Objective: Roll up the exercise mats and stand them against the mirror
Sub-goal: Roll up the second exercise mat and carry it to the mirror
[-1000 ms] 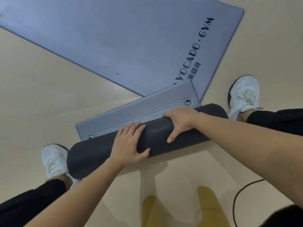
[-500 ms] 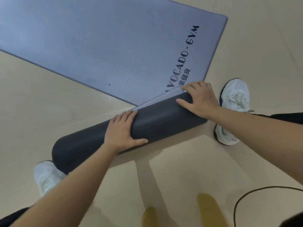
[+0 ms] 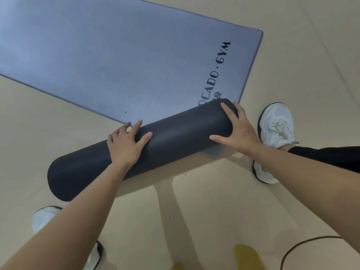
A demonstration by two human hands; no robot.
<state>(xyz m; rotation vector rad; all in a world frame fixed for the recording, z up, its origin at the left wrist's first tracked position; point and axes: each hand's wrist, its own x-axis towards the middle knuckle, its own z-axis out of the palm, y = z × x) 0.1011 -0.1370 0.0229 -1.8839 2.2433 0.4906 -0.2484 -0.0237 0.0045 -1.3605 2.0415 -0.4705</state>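
Lettering "OCADO·GYM" shows on the flat mat [image 3: 124,61] beside the rolled mat [image 3: 140,151], pressed under open left hand [image 3: 126,145] and right hand [image 3: 236,131].

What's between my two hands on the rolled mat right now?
Only bare dark surface of the rolled mat; nothing else lies between the left hand and right hand, as the head view shows.

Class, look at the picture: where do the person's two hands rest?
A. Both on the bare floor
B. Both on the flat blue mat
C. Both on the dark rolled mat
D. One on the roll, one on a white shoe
C: the left hand and right hand both press flat on the dark grey rolled foam mat, fingers spread.
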